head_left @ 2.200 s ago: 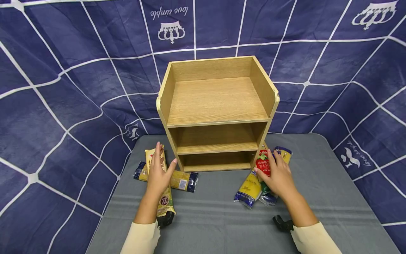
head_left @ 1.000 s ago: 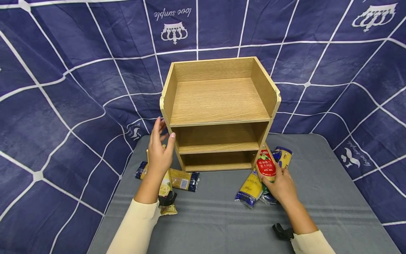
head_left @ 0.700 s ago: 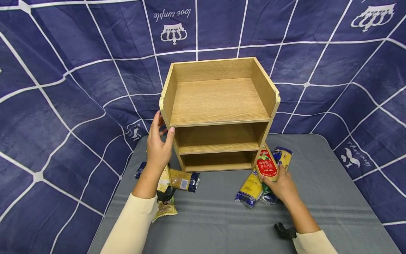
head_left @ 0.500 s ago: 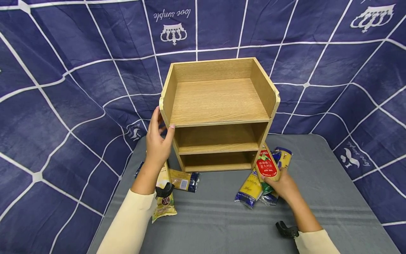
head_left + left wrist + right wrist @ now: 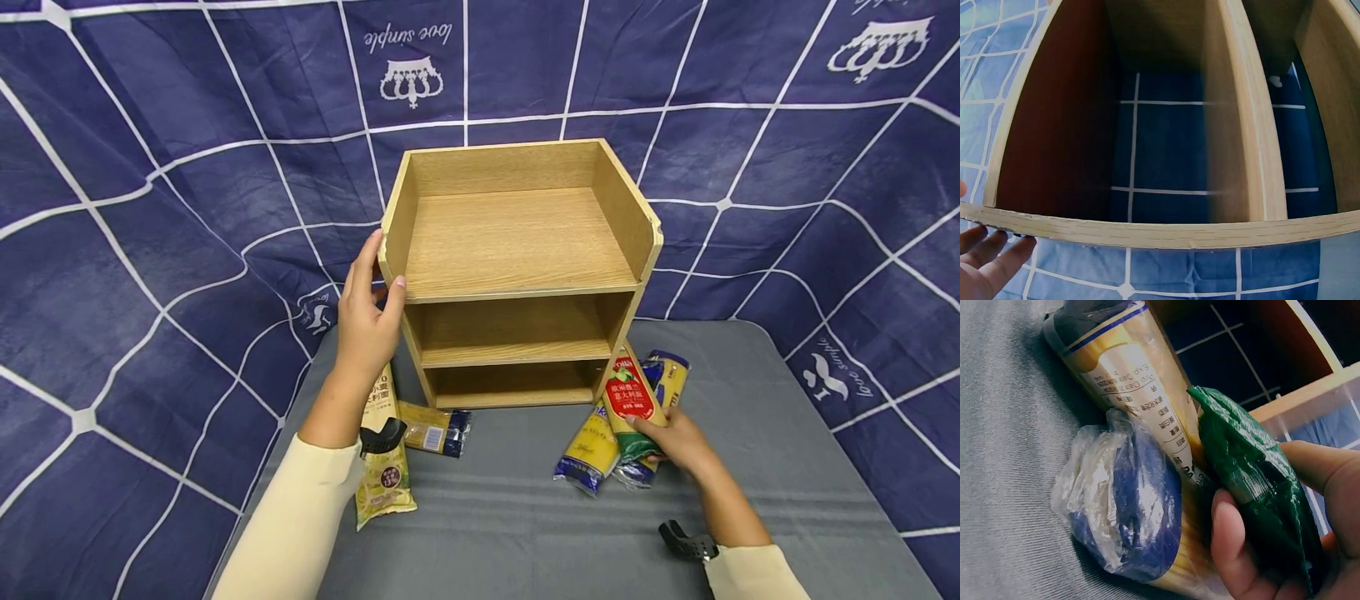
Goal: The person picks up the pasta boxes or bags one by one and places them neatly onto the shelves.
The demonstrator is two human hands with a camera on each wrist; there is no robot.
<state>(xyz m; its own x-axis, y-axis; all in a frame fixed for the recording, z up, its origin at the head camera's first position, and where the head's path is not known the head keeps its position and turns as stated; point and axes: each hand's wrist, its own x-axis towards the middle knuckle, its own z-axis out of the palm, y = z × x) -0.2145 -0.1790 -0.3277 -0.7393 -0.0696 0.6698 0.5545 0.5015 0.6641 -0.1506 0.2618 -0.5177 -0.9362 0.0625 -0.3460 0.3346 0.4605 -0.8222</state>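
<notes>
My right hand (image 5: 678,437) grips the lower end of a red and green spaghetti pack (image 5: 628,387), thumb on its face. In the right wrist view the pack's dark green end (image 5: 1254,481) sits between thumb and fingers. Beneath it lie a yellow and blue pasta pack (image 5: 588,450) and another blue-yellow pack (image 5: 670,377). My left hand (image 5: 367,321) is at the left side panel of the wooden shelf (image 5: 517,237), fingers extended along its outer side and thumb by its front edge. The left wrist view shows fingertips (image 5: 1022,247) right at the panel's edge.
A cream and yellow noodle pack (image 5: 386,479) lies under the left forearm, across a blue-ended pasta pack (image 5: 435,425). The shelf has an upper tray and two lower compartments (image 5: 513,325). Blue checked cloth (image 5: 750,150) hangs behind the grey-covered table (image 5: 510,517).
My left hand has risen from over the cream pack to the shelf's left panel. My right hand has closed on the red and green spaghetti pack and shifted slightly towards me.
</notes>
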